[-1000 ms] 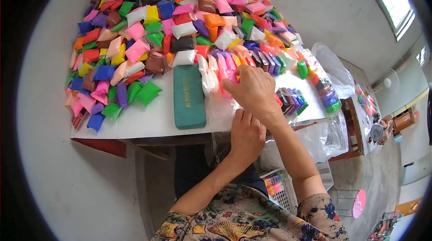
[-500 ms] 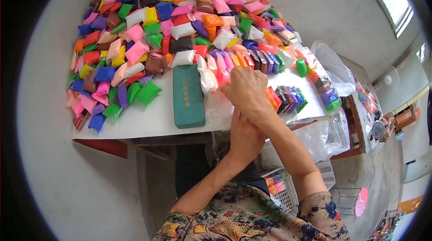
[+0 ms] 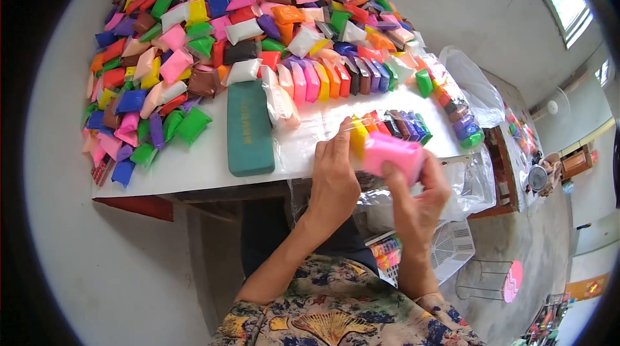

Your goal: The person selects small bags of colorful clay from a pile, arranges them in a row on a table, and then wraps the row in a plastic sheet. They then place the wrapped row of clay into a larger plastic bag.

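In my right hand (image 3: 416,201) is a pink packet (image 3: 394,155), pinched between thumb and fingers just over the table's front edge. My left hand (image 3: 332,181) is closed at the edge of a clear plastic bag (image 3: 303,149), its fingertips beside a yellow packet (image 3: 358,136). Right of the yellow one, a short row of packets (image 3: 394,125) in red, black, brown, purple and green appears to lie inside the bag. Behind it stands a longer row of upright packets (image 3: 334,80), from pale peach through pink, yellow, orange and red to blue.
A green box (image 3: 250,130) lies left of the bag. A large heap of coloured packets (image 3: 194,30) covers the table's back and left. Filled bags (image 3: 462,113) line the right side, near crumpled plastic (image 3: 475,91). Below is a white basket (image 3: 452,249); a pink stool (image 3: 512,281) stands right.
My right hand, earlier crossed over my left at the upright row, has come back down and right with the pink packet. My left hand has shifted slightly left and up. The view has tilted slightly.
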Demonstrator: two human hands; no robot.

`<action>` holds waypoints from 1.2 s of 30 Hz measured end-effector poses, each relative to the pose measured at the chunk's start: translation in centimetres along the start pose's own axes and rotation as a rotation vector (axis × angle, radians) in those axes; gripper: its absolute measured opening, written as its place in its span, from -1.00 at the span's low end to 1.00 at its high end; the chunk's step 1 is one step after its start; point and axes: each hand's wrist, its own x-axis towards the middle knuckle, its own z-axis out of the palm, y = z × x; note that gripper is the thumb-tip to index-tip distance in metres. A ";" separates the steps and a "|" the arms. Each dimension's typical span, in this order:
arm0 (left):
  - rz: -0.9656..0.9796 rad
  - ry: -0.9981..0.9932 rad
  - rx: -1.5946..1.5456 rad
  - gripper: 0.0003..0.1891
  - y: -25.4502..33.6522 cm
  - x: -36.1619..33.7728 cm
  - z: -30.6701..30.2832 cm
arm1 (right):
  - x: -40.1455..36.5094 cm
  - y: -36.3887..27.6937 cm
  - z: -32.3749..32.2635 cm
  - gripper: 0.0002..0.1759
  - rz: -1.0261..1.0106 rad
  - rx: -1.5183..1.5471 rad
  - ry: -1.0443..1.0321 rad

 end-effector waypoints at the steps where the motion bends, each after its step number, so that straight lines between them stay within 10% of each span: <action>1: 0.025 -0.001 -0.032 -0.22 0.1 0.0 -0.3 | -0.5 0.8 0.6 -0.62 0.007 0.030 -0.011; 25: -0.105 0.083 0.084 -0.54 0.2 -2.0 -1.9 | -1.6 4.2 5.9 -0.53 -0.299 -0.449 0.164; 36: -0.146 0.156 -0.093 -0.64 0.0 -2.0 -1.6 | -2.5 4.6 5.8 -0.60 -0.163 -0.195 0.093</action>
